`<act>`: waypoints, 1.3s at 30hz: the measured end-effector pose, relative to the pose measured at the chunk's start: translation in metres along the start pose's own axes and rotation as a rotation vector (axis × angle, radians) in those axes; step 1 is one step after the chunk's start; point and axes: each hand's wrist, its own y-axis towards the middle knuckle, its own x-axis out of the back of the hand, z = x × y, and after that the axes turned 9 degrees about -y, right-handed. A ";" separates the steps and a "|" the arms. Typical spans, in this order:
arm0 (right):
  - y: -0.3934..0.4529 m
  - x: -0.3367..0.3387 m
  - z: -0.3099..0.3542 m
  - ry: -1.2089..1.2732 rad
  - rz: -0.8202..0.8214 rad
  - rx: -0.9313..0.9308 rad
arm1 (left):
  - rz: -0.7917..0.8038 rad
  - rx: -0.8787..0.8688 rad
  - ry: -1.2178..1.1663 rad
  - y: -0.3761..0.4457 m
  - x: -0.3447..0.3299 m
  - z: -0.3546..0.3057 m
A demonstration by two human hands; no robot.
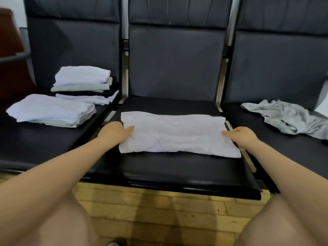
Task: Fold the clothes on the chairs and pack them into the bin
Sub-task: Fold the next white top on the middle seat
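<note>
Both hands' fingers pinch the white garment (177, 134), fingertips hidden beneath its ends.

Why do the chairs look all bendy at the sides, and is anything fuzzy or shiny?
Head view: the wide-angle lens bows the chair backs outward near the edges; the whole picture is a little soft, with the grey crumpled garment and the arms smeared; the front lip of the middle seat shows a faint glossy sheen; the white folded garment is evenly lit.
</note>
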 end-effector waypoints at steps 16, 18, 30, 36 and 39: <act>-0.018 -0.007 0.004 0.328 -0.315 -0.066 | -0.318 0.246 -0.799 -0.015 -0.008 -0.005; -0.013 -0.011 0.006 0.390 -0.343 -0.119 | -0.351 0.272 -0.817 -0.011 -0.010 -0.004; -0.009 -0.004 -0.020 -0.008 -0.373 -0.085 | -0.247 -0.078 -0.037 -0.017 -0.004 0.023; -0.020 -0.001 -0.025 -0.328 -0.306 -0.074 | -0.233 -0.133 0.167 -0.030 0.003 0.034; -0.023 0.000 -0.023 -0.406 -0.293 -0.071 | -0.225 -0.112 0.195 -0.034 0.010 0.040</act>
